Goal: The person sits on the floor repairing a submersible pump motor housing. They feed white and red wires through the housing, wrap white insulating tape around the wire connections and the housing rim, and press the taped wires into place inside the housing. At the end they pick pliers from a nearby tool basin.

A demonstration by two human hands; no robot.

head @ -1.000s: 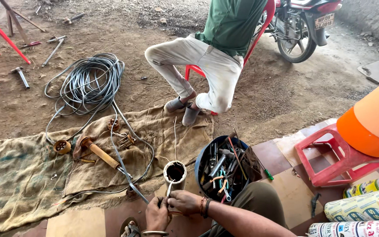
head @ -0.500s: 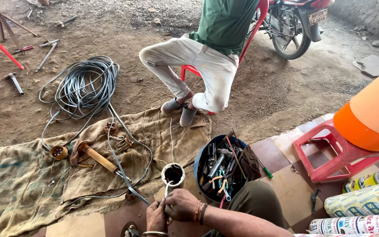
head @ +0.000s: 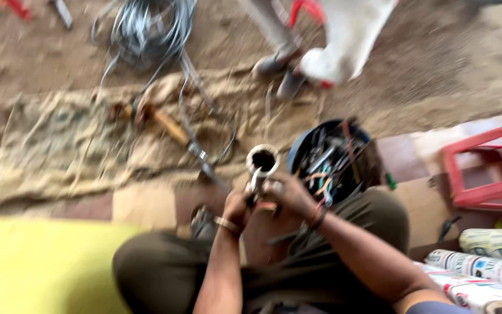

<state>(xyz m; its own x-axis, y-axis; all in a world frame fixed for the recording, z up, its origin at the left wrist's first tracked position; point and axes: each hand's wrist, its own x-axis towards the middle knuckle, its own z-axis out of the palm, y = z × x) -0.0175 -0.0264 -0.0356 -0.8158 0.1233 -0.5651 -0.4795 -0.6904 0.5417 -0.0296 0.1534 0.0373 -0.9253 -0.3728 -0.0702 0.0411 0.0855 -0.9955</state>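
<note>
Gripping a short white pipe (head: 262,163) low on its stem: left hand (head: 237,207) and right hand (head: 289,195) both closed around it, above the lap. Looks rigid, light, smooth; best held low. Tool bucket (head: 332,160) at two o'clock, sacking (head: 71,145) at ten.

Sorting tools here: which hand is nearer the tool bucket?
Right. The right hand sits beside the tool bucket; the left hand is farther off.

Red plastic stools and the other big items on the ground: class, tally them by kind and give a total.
Red plastic stool: 1
Tool bucket: 1
Cable coil: 1
Burlap sack: 1
Total: 4
</note>
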